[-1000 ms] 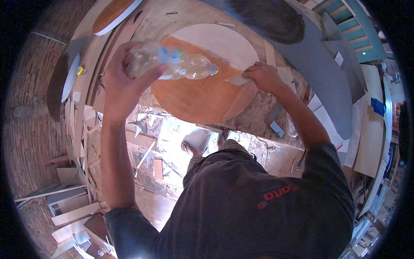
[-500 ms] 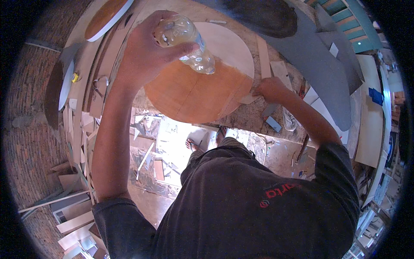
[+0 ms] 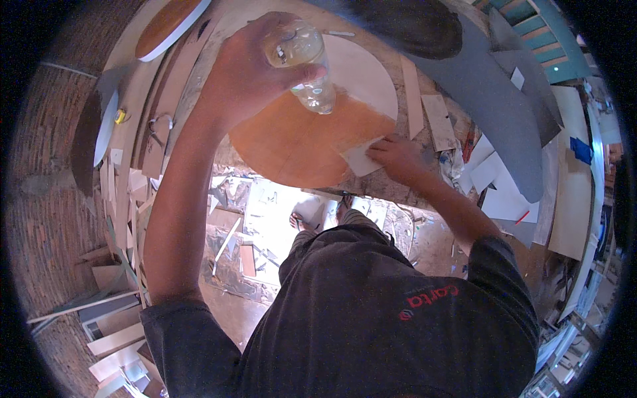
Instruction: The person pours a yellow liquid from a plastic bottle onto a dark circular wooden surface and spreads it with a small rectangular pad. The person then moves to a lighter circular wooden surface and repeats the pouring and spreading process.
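Note:
My left hand [image 3: 242, 69] is wrapped round a clear plastic bottle [image 3: 313, 87] with a little yellowish liquid in it. The bottle is tilted, its narrow end pointing down over a round wooden disc [image 3: 361, 69]. An orange-brown coat [image 3: 292, 142] covers the near part of the disc; the far right part is bare and pale. In my right hand [image 3: 401, 161] is a pale flat card-like piece [image 3: 360, 160], its far side lying over the disc's near right edge. Whether its edge presses on the coat, I cannot tell.
Wood strips [image 3: 413, 99] lie right of the disc. Beyond them is a large grey sheet [image 3: 491, 99], with white offcuts [image 3: 491, 172] and a red pencil-like stick [image 3: 523, 217] near it. A yellow tape measure [image 3: 120, 116] sits at left. Scraps [image 3: 249, 260] litter the floor.
My right hand has moved left with the pale flat piece, bringing it over the disc's edge. The bottle has shifted slightly right in view and stands a little steeper.

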{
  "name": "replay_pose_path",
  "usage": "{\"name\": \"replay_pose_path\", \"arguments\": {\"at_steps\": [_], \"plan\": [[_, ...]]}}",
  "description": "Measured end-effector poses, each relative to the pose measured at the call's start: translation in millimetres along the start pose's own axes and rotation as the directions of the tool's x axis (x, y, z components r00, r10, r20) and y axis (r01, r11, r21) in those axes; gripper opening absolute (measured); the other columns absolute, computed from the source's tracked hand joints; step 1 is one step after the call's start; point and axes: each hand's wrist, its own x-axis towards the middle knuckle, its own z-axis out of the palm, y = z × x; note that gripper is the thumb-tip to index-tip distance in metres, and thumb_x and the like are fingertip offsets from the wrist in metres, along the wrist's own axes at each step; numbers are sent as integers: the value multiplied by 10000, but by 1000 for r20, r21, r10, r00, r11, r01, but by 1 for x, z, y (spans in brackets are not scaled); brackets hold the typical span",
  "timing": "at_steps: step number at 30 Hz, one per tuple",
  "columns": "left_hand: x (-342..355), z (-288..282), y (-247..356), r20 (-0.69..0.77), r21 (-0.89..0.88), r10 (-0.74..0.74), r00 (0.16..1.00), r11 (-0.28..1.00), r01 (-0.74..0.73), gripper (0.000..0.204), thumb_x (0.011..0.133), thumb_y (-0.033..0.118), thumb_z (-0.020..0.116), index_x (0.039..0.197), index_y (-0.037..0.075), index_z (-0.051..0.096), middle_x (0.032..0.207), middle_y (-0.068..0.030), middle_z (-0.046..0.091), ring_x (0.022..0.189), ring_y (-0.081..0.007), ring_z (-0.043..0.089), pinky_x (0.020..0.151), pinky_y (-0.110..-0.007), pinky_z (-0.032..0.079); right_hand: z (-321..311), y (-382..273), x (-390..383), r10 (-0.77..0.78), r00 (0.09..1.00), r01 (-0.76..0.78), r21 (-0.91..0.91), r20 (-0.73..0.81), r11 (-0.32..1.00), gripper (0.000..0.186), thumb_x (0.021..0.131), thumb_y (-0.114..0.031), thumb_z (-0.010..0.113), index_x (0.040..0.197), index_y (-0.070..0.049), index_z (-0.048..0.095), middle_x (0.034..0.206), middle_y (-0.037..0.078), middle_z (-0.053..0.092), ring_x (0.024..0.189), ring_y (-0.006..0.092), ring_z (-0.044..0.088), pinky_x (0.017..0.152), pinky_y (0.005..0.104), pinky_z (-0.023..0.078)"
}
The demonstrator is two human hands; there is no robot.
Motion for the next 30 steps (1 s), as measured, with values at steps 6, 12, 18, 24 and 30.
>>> {"name": "replay_pose_path", "arguments": {"at_steps": [6, 12, 18, 24, 30], "plan": [[-1, -8, 4, 17, 2, -17, 1000, 1000, 17, 723, 685, 348, 950, 1257, 13, 664, 1124, -180, 744, 1052, -293, 731, 931, -399, 561, -34, 33, 38, 285, 958, -285, 4, 28, 958, 316, 884, -150, 633, 1167, -198, 764, 1138, 60, 747, 1103, 291, 680, 894, 441, 576], [-4, -10, 10, 49, 62, -30, 998, 998, 27, 657, 740, 307, 942, 1270, 41, 659, 1171, -98, 732, 1083, -196, 696, 958, -346, 560, -33, -23, 28, 148, 969, -144, -32, 197, 989, 242, 894, -211, 651, 1079, -222, 806, 1018, 95, 744, 1016, 319, 710, 841, 470, 575], [-14, -12, 3, 52, -33, -2, 999, 999, 4, 678, 734, 305, 951, 1275, 32, 648, 1164, -97, 729, 1079, -188, 688, 983, -339, 545, -53, -44, -4, 77, 873, -8, -144, 482, 990, 286, 852, -144, 685, 1096, -241, 801, 1025, 96, 735, 1032, 327, 700, 834, 468, 568], [-24, -29, 27, 58, -62, -155, 986, 985, 158, 803, 720, 312, 953, 1364, -2, 589, 1272, -180, 683, 1196, -252, 655, 1038, -366, 506, -22, -37, -8, 148, 982, -135, 115, -119, 984, 349, 845, -141, 671, 1177, -207, 757, 1131, 46, 726, 1094, 286, 676, 875, 452, 566], [-34, -42, 25, 15, 14, -176, 984, 984, 176, 752, 691, 289, 964, 1285, -19, 622, 1201, -168, 702, 1123, -256, 673, 1006, -375, 517, -2, -47, 6, 81, 993, -79, 20, -82, 997, 355, 860, -171, 658, 1203, -193, 746, 1167, 37, 732, 1109, 278, 677, 900, 435, 566]]}}
